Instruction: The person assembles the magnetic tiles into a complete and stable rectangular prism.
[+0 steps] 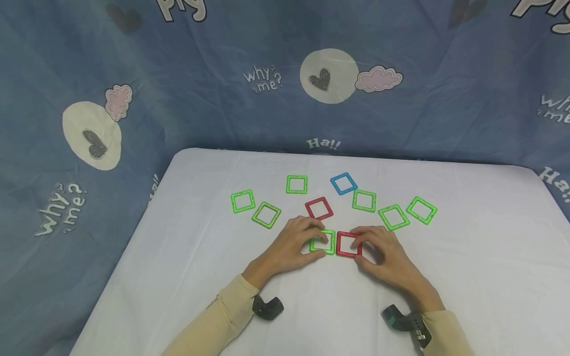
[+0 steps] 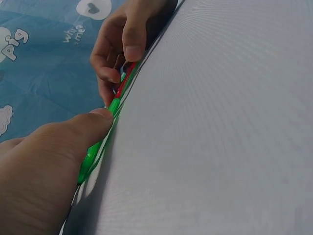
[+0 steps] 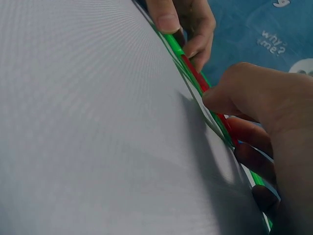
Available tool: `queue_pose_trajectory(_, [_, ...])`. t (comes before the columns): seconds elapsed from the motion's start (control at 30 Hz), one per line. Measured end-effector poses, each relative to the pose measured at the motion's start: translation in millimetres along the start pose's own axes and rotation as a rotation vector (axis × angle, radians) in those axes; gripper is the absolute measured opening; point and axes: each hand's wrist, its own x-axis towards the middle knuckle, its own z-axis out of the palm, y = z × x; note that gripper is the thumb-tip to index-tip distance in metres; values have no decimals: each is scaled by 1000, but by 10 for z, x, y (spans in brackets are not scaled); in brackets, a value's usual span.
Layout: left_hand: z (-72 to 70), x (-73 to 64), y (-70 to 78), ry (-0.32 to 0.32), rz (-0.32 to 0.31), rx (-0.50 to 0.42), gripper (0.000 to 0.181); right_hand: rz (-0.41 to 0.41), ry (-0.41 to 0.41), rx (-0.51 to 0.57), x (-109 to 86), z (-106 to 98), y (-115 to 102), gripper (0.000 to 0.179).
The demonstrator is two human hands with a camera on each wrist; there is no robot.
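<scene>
Near the middle of the white table, my left hand [image 1: 291,247] holds a green open-centred plastic square [image 1: 333,242] between thumb and fingers. Beside it my right hand [image 1: 392,259] grips a red plastic square [image 1: 338,243] by its right side. The two squares stand edge to edge; in the left wrist view the green square [image 2: 89,160] and the red square [image 2: 125,82] form one line, their near corners meeting or almost so. Just behind my left fingertips lies another red square [image 1: 328,213]. Fingers hide parts of both held squares.
Beyond my hands lie a blue square [image 1: 333,185] and several loose green squares, among them one at the far left [image 1: 233,203] and one at the far right [image 1: 421,218]. A patterned blue cloth [image 1: 213,99] hangs behind the white table [image 1: 200,198].
</scene>
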Motion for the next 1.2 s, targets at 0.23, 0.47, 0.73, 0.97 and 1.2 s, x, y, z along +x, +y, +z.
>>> queue_pose_trajectory(0.23, [-5, 1, 4, 1, 5, 8, 24, -1, -4, 1, 2, 7, 13, 33])
queue_pose_trajectory(0.47, [5, 6, -4, -1, 6, 12, 23, -5, -4, -5, 10, 0, 3, 32])
queue_pose_trajectory(0.73, [8, 4, -6, -11, 1, 10, 23, 7, -9, -18, 7, 7, -4, 31])
queue_pose_trajectory(0.97, [-2, 10, 4, -10, 8, 13, 23, 8, -11, -23, 6, 5, -9, 31])
queue_pose_trajectory(1.2, [-2, 15, 7, -14, 3, 8, 24, 16, -12, -11, 8, 6, -1, 31])
